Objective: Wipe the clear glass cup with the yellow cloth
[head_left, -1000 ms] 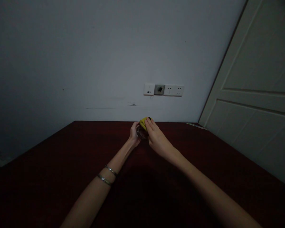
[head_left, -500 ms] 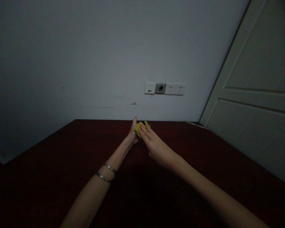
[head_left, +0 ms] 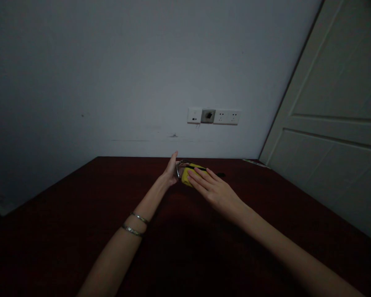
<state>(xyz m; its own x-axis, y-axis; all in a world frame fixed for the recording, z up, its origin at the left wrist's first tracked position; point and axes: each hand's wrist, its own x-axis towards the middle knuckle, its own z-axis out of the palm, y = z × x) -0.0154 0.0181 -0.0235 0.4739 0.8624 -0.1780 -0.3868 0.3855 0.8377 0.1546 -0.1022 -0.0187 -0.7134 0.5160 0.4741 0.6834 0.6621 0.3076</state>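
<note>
A small, soft-looking yellow pouch-like thing (head_left: 186,178) with a black band along its top is held between my two hands above the dark table. At its left end is a shiny curved metal part (head_left: 178,170), and a short black strip (head_left: 221,175) sticks out on the right. My right hand (head_left: 214,189) is closed over the yellow thing, its fingers laid across the near side. My left hand (head_left: 170,171) is at the metal end, thumb pointing up, its other fingers partly hidden behind the thing. Two silver bangles (head_left: 132,230) circle my left wrist.
The dark red table (head_left: 111,181) runs back to a pale wall (head_left: 136,74). A row of sockets and switches (head_left: 214,116) is set in the wall. On the right stands a white panelled door (head_left: 334,99). A thin pale strip (head_left: 256,163) lies at the table's back right corner.
The yellow thing has shifted right with my right hand and turned lengthwise. More of it shows, including the metal part by my left hand, which has moved slightly left.
</note>
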